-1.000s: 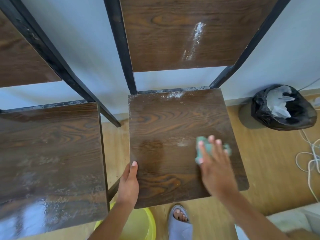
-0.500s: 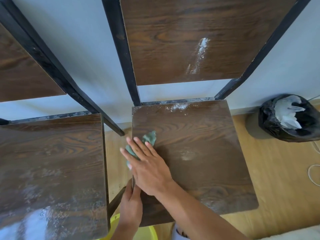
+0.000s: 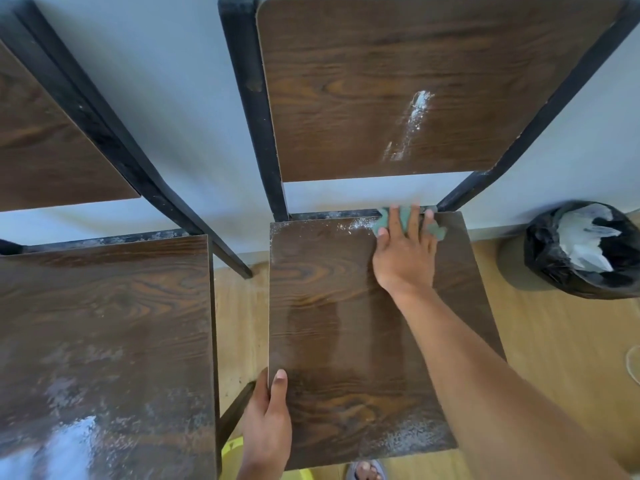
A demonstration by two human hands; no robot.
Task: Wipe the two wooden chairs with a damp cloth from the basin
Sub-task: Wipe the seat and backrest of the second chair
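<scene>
The right hand [image 3: 405,258] presses the green cloth [image 3: 405,221] flat-fingered at the seat [image 3: 329,306] back edge, reaching white dust; the left hand [image 3: 266,420] grips the seat's front-left edge, likely steadying 1 chair.

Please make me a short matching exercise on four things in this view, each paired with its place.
Things:
1. cloth
2. left hand
3. white streak
4. black bag

Places:
A. on the right chair's backrest
B. on the floor by the wall, at the far right
C. at the seat's back edge, under the right hand
D. on the seat's front left edge

Pairs: 1-C, 2-D, 3-A, 4-B
</scene>
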